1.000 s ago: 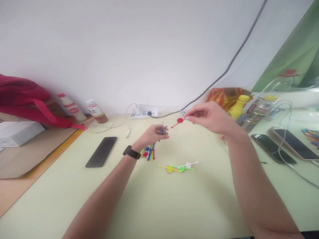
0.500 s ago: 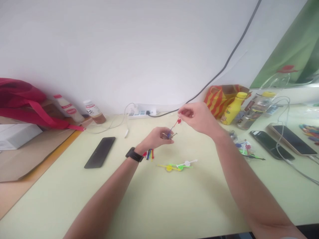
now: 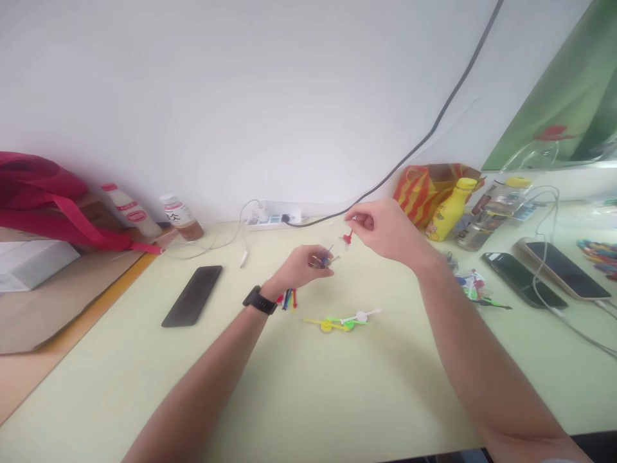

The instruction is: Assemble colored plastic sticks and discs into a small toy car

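My left hand [image 3: 304, 265], with a black watch on its wrist, is closed around several small plastic spinner arrows [image 3: 324, 260]; a blue one and a yellowish tip show between the fingers. Up and to the right, my right hand [image 3: 380, 228] pinches a red spinner arrow [image 3: 348, 238] by its end, and its round middle hangs below the fingertips. Nearer me on the table lie a yellow arrow [image 3: 326, 326], a green arrow [image 3: 349, 325] and a white arrow [image 3: 361, 316], overlapping in a row. Partly behind my left wrist are several coloured arrows [image 3: 289, 299].
A black phone [image 3: 193, 296] lies at left. Bottles [image 3: 180, 218] and a power strip [image 3: 274, 215] stand along the wall. At right are a yellow bottle [image 3: 450, 209], a pile of arrows [image 3: 475, 286], two phones [image 3: 566, 267] and loose cables.
The red arrow, which reached down to the blue one in my left hand, now hangs apart from it, more upright. Both hands have barely moved.
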`<state>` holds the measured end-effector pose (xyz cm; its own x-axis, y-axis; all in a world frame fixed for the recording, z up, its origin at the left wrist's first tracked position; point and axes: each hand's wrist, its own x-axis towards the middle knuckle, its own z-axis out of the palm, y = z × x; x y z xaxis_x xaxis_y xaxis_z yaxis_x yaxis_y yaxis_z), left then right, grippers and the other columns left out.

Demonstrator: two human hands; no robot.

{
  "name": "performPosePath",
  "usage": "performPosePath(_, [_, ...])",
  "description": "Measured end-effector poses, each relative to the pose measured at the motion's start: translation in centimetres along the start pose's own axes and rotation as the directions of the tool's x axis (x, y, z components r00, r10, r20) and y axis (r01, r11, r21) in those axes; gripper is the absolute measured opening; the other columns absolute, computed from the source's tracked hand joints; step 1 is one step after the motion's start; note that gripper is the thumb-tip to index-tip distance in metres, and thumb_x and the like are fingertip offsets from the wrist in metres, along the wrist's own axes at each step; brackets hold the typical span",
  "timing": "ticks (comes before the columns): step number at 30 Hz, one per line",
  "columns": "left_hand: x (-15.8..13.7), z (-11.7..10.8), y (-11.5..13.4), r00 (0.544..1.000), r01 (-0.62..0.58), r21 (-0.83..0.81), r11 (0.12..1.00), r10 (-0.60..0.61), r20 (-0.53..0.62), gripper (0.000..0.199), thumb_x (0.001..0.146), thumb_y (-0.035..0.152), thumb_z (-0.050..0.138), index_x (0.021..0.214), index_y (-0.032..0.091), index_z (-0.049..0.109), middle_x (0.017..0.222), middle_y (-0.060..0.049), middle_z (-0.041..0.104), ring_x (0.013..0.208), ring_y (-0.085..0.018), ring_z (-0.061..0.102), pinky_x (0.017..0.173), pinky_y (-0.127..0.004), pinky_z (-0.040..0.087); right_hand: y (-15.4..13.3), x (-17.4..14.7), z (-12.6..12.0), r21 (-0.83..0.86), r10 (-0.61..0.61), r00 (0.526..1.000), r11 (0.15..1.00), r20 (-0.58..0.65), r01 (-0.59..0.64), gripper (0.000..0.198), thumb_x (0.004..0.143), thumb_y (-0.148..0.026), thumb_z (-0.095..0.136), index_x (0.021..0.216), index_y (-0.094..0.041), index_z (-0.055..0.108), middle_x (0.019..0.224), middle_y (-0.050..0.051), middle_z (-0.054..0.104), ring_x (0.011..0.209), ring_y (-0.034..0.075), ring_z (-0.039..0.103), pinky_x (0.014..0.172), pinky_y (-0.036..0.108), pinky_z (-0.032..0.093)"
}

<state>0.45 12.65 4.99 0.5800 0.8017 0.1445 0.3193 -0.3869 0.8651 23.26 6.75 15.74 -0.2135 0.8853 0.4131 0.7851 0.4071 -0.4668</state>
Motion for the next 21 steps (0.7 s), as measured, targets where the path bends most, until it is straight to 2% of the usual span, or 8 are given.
performPosePath(3, [0.0,0.1,-0.1,1.0,-0.007,0.017,1.0,0.007,-0.005,0.033,0.076,0.038,0.086,0.101,0.019,0.076,0.096,-0.006,0.075,0.077,-0.018,0.067,0.074,-0.033,0.056,0.0,0.1,0.2,-0.024,0.028,0.999,0.999,0.021,-0.027,0.021,0.092,-0.022,0.056,0.107,-0.021,0.07,0.077,0.004,0.072,0.07,0.02,0.061,0.065,0.031,0.04])
performPosePath(6, [0.0,0.2,-0.1,1.0,-0.02,0.02,1.0,0.02,-0.004,0.032,0.076,0.038,0.086,0.1,0.02,0.076,0.094,-0.006,0.075,0.076,-0.018,0.066,0.073,-0.033,0.055,0.3,0.3,0.6,-0.085,0.049,0.998,0.995,0.042,-0.045,0.019,0.089,-0.019,0.056,0.104,-0.022,0.068,0.078,0.004,0.072,0.072,0.022,0.061,0.066,0.031,0.039])
performPosePath(10, [0.0,0.2,0.2,0.999,-0.03,0.011,0.999,0.03,-0.011,0.033,0.077,0.038,0.086,0.101,0.02,0.075,0.094,-0.005,0.074,0.076,-0.018,0.066,0.074,-0.033,0.056,0.5,0.4,1.0,-0.153,0.089,0.996,0.985,0.02,-0.085,0.03,0.085,-0.015,0.059,0.114,-0.024,0.063,0.08,0.003,0.072,0.078,0.023,0.063,0.067,0.031,0.037])
performPosePath(12, [0.0,0.2,0.3,0.999,-0.026,0.01,1.0,0.026,-0.019,0.032,0.077,0.038,0.086,0.101,0.02,0.075,0.095,-0.005,0.074,0.076,-0.018,0.066,0.075,-0.033,0.056,0.4,0.5,0.9,-0.165,0.095,0.995,0.982,0.018,-0.091,0.031,0.086,-0.019,0.061,0.116,-0.025,0.061,0.079,0.002,0.071,0.078,0.023,0.062,0.066,0.03,0.036])
performPosePath(15, [0.0,0.1,0.3,1.0,-0.017,0.003,1.0,0.017,-0.024,0.032,0.076,0.038,0.087,0.099,0.019,0.075,0.096,-0.006,0.075,0.078,-0.018,0.067,0.076,-0.034,0.056,0.4,0.4,0.5,-0.149,0.096,0.995,0.984,-0.012,-0.096,0.02,0.09,-0.031,0.062,0.109,-0.024,0.062,0.078,0.002,0.07,0.073,0.021,0.061,0.063,0.03,0.036])
performPosePath(18, [0.0,-0.2,0.1,0.999,0.005,-0.016,1.0,-0.005,-0.035,0.034,0.075,0.04,0.088,0.098,0.019,0.075,0.093,-0.006,0.074,0.079,-0.019,0.067,0.077,-0.034,0.056,0.9,0.3,-0.4,-0.167,0.124,0.99,0.977,-0.069,-0.134,0.013,0.091,-0.034,0.061,0.095,-0.023,0.065,0.083,0.004,0.072,0.073,0.021,0.061,0.062,0.031,0.037])
performPosePath(20, [0.0,-0.5,0.1,0.998,0.034,-0.064,0.997,-0.037,-0.046,0.037,0.074,0.042,0.089,0.1,0.019,0.075,0.091,-0.007,0.075,0.081,-0.021,0.069,0.079,-0.035,0.056,1.9,0.1,-1.0,-0.204,0.176,0.984,0.963,-0.018,-0.176,0.013,0.089,-0.033,0.062,0.086,-0.022,0.067,0.087,0.006,0.073,0.075,0.022,0.063,0.061,0.031,0.039])
performPosePath(21, [0.0,-0.7,0.2,0.997,0.046,-0.115,0.992,-0.052,-0.052,0.038,0.075,0.042,0.089,0.102,0.019,0.075,0.094,-0.008,0.076,0.085,-0.022,0.071,0.081,-0.036,0.056,2.4,0.1,-1.3,-0.224,0.206,0.977,0.956,0.059,-0.188,0.015,0.088,-0.034,0.063,0.082,-0.021,0.068,0.087,0.007,0.074,0.076,0.022,0.064,0.061,0.031,0.04])
